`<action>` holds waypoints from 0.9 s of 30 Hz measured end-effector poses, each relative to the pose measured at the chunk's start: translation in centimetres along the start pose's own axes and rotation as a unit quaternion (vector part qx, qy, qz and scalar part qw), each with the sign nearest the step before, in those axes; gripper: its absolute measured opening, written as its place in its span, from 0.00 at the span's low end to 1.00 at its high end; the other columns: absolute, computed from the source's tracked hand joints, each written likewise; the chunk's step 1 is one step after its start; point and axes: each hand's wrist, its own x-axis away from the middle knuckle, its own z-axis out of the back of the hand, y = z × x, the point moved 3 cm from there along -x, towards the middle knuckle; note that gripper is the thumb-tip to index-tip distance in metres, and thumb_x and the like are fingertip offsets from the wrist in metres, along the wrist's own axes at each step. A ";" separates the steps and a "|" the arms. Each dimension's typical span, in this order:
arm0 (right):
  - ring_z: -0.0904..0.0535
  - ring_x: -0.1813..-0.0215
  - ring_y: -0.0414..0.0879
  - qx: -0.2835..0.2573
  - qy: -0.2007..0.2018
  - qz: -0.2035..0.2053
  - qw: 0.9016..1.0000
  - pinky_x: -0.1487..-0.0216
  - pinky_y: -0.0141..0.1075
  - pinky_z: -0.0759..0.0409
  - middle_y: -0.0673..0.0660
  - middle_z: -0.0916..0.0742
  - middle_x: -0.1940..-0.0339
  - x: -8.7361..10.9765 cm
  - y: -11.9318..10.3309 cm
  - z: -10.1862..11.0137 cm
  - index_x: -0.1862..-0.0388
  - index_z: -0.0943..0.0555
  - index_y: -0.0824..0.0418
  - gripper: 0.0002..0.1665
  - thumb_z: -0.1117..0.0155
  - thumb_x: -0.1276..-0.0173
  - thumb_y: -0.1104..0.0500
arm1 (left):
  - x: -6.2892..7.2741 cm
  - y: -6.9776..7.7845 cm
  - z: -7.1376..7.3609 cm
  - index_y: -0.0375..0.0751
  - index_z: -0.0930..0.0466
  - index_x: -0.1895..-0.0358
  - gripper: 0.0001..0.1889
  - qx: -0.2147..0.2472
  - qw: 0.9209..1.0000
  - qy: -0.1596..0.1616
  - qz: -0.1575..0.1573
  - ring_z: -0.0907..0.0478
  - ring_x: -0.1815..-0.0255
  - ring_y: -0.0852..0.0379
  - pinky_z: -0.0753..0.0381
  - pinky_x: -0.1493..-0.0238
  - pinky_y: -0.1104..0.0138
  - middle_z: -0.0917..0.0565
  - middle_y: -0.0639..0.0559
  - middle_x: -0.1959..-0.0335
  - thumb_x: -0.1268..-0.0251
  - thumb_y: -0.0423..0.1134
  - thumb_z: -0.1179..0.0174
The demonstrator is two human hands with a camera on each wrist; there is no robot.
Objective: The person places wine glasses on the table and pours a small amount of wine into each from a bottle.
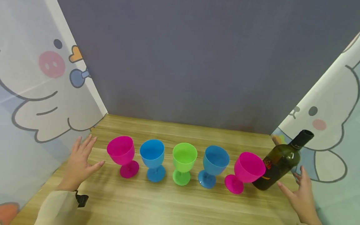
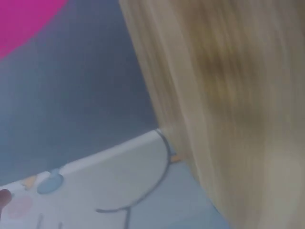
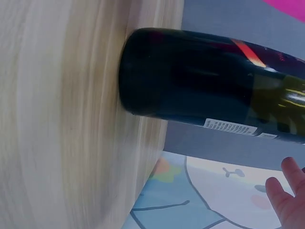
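Across the wooden table (image 1: 157, 206), a row of 5 is formed, from left to right, by the left pink goblet (image 1: 125, 156), the left blue goblet (image 1: 153, 161), the green goblet (image 1: 184, 162), the right blue goblet (image 1: 215, 164) and the right pink goblet (image 1: 247, 172), all stood upright on their round feet. At the row's right end, the dark bottle (image 1: 281, 160) is stood on its base just beside the right pink goblet, by whose bowl it is partly covered in the head view; whether the 2 are touching cannot be told. By the left hand (image 1: 81, 163), held near the left pink goblet and apart from it, a wide grip is shown, with the fingers extended and the thumb stretched away. By the right hand (image 1: 302, 195), held just beside the bottle, a wide grip is likewise shown, thumb and fingers parted. On the bottle, a small white label (image 3: 230, 127) is seen from the right wrist. Behind the row, a grey panel (image 1: 197, 62) is placed.
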 end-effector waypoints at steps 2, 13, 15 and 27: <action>0.44 0.30 0.41 -0.008 0.000 0.011 1.000 0.43 0.11 0.52 0.82 0.49 0.31 -0.3 -0.1 0.0 0.25 0.60 0.72 0.55 0.34 0.39 0.67 | -0.1 0.7 -0.3 0.24 0.32 0.40 0.49 -0.001 0.999 0.033 -0.030 0.48 0.29 0.31 0.55 0.29 0.44 0.31 0.26 0.38 0.40 0.73 0.54; 0.40 0.34 0.38 -0.086 0.063 -0.096 0.990 0.46 0.12 0.44 0.68 0.45 0.25 -1.7 -0.1 -1.3 0.22 0.61 0.59 0.57 0.36 0.39 0.70 | -2.7 5.4 -0.6 0.30 0.36 0.32 0.37 0.165 0.985 0.023 -0.031 0.43 0.30 0.67 0.47 0.33 0.76 0.33 0.56 0.31 0.37 0.52 0.39; 0.39 0.35 0.39 -0.097 0.092 -0.102 0.986 0.46 0.12 0.43 0.66 0.42 0.26 -1.7 -0.1 -1.3 0.22 0.57 0.58 0.55 0.36 0.41 0.71 | -3.3 6.2 -1.1 0.28 0.36 0.33 0.35 0.167 0.985 0.016 -0.038 0.41 0.31 0.66 0.46 0.34 0.76 0.30 0.47 0.33 0.35 0.51 0.41; 0.36 0.38 0.41 -0.110 0.131 -0.086 0.981 0.46 0.20 0.39 0.57 0.35 0.32 -2.7 -0.2 -2.1 0.23 0.50 0.57 0.55 0.32 0.46 0.72 | -5.1 10.4 -3.9 0.23 0.32 0.39 0.36 0.165 0.983 0.011 -0.076 0.33 0.41 0.34 0.46 0.33 0.76 0.27 0.29 0.41 0.28 0.58 0.54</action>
